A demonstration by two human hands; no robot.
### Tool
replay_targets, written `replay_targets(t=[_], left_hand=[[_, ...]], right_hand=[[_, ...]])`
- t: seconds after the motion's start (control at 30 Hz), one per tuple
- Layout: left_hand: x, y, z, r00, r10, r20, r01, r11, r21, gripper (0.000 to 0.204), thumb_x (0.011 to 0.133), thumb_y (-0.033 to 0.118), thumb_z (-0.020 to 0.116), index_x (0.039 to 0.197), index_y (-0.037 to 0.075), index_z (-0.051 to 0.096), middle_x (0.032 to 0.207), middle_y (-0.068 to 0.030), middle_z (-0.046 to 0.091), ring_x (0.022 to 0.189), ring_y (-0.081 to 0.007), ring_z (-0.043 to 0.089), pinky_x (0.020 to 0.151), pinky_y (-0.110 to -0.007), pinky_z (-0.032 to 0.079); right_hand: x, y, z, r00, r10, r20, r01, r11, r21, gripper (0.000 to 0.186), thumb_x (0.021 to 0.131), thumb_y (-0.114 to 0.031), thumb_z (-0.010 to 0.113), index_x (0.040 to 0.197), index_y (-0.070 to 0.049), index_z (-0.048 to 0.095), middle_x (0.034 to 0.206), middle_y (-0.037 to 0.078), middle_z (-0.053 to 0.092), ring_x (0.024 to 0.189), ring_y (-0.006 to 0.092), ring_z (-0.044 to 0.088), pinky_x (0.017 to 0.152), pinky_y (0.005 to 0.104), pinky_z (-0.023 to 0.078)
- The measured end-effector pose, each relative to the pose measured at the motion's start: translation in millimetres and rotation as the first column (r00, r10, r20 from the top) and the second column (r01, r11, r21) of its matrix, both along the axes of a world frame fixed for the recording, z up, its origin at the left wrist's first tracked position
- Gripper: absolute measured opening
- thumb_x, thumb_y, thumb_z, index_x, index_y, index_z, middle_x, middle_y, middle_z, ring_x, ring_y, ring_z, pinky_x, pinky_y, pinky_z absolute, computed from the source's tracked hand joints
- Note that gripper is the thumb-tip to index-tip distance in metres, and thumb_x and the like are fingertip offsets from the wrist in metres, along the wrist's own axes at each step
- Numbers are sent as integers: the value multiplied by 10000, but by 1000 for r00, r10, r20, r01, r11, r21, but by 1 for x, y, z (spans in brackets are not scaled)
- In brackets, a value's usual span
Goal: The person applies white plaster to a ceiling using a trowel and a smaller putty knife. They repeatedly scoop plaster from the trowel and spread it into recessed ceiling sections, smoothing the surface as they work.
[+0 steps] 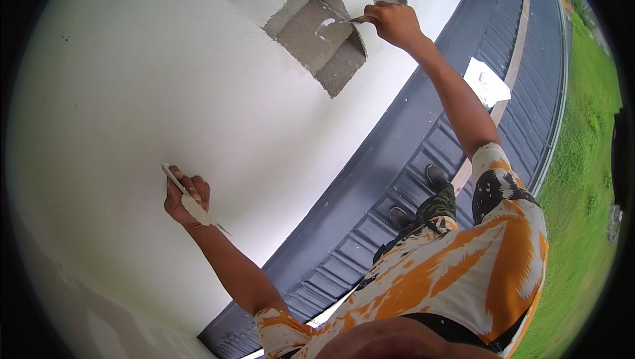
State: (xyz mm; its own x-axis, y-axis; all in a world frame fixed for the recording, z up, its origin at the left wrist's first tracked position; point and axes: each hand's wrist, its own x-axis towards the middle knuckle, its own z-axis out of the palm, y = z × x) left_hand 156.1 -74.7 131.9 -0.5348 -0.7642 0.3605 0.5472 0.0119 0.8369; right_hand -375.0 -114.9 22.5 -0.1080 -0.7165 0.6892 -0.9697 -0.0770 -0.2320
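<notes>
1. Head-worn, left one of a side-by-side wide fisheye pair.
2. Aimed down along white wall (119, 114) and ribbed metal roof (532, 101).
3. Near enough to frame left hand (176, 204) and right hand (397, 26).

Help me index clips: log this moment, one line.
left hand: holding pale flat tool; right hand: holding small tool at wall recess; white smear inside recess

A dark grey ribbed roof (546, 48) bears a long wooden plank (517, 41), a white sheet (485, 84) overlapping it, and two dark shoes (436, 175).
</notes>
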Motion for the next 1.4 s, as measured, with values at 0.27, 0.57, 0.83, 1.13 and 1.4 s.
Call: replay_targets(t=[0.27, 0.57, 0.83, 1.13, 1.4], left_hand=[[-67, 147, -208, 926, 377, 4, -300, 733, 611, 307, 986, 329, 502, 1013, 47, 620, 676, -90, 624, 462, -179, 428, 393, -308, 335], [-160, 247, -330, 827, 563, -8, -237, 362, 902, 314, 934, 336, 592, 1083, 63, 634, 774, -89, 651, 601, -253, 555, 465, -379, 455], [-207, 258, -352, 815, 555, -166, -145, 473, 869, 362, 915, 247, 629, 1218, 52, 590, 1017, -89, 685, 852, -264, 666, 725, -407, 564], [-247, 254, -381, 786, 599, -153, -166, 442, 882, 385, 916, 171, 623, 1274, 42, 563, 1148, -79, 671, 997, -246, 666, 864, -398, 545], [-268, 261, -401, 759, 615, -212, -103, 435, 894, 386, 911, 167, 626, 1269, 38, 563, 1150, -94, 669, 1012, -255, 662, 891, -410, 539]], right_hand=[[-6, 9, 38, 997, 44, 61, -36, 991, -128, 78, 875, -210, 630, 891, -156, 684, 793, 47, 666, 706, 292, 658, 598, 408, 503], [-18, -36, 49, 969, 119, 215, -123, 992, 2, 169, 899, -275, 625, 900, -123, 697, 734, 114, 680, 700, 344, 656, 615, 436, 499], [-14, 10, 42, 956, 165, 244, -180, 983, 40, 180, 875, -252, 666, 871, -74, 691, 635, 130, 644, 574, 318, 634, 551, 412, 482], [7, -33, 68, 987, 111, -118, -107, 994, 39, 205, 832, -234, 641, 732, -55, 629, 605, 173, 605, 580, 379, 615, 555, 450, 490], [7, -19, 84, 981, 170, 90, -180, 975, 129, 237, 828, -249, 638, 734, -31, 635, 646, 176, 621, 650, 383, 630, 603, 454, 484]])
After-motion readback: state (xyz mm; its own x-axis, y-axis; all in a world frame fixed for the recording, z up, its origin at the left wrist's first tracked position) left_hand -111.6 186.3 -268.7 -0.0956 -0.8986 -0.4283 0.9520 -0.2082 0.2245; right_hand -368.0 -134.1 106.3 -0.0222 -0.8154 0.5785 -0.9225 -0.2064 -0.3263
